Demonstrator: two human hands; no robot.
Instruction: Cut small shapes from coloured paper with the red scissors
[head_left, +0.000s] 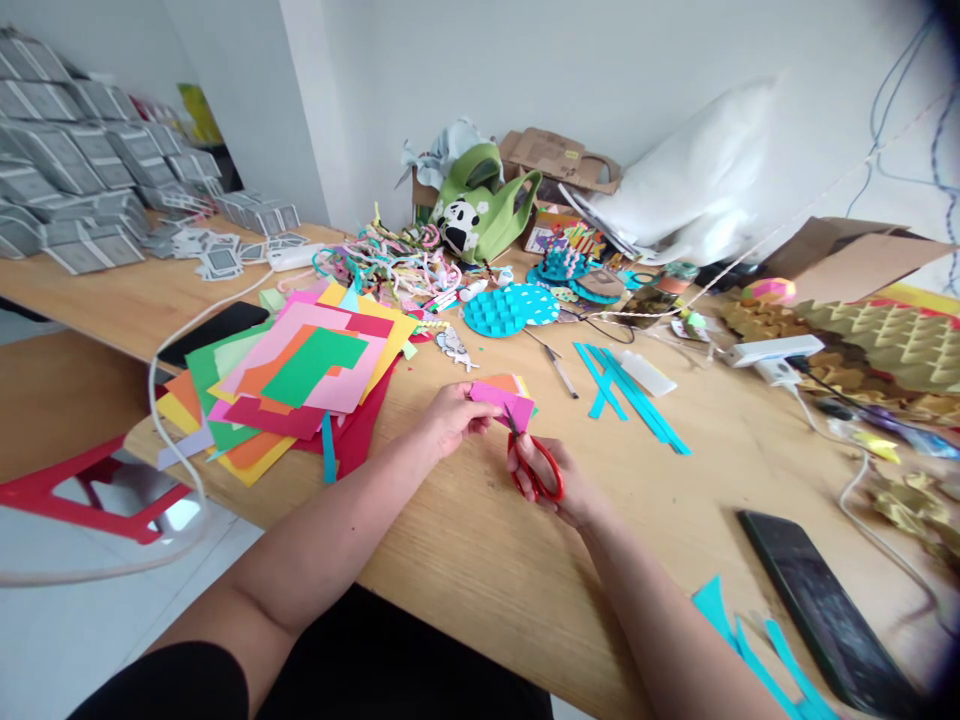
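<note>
The left hand [454, 418] pinches a small pink paper [495, 394] between thumb and fingers, over the wooden table [450, 540], just in front of the person. An orange piece [510, 382] shows behind its far edge, seemingly part of the same small stack. The right hand [559, 475] grips red-handled scissors [551, 462], fingers wrapped about the loops, with the blades meeting the pink paper close to the left fingertips.

As for progress, cutting looks to be under way rather than finished: the pink paper appears to hold together as one piece, and I see no pink offcut near the hands. How deep the blades have gone is hard to tell — the spot is small and partly covered by fingers.

Other cutting seems done: narrow blue strips [651, 415] lie crossed to the right, and blue scraps [716, 605] sit beside a phone [817, 610] near the right forearm. Plenty looks uncut — the pile of coloured sheets [319, 365] to the left is mostly large, whole-looking pieces.
</note>
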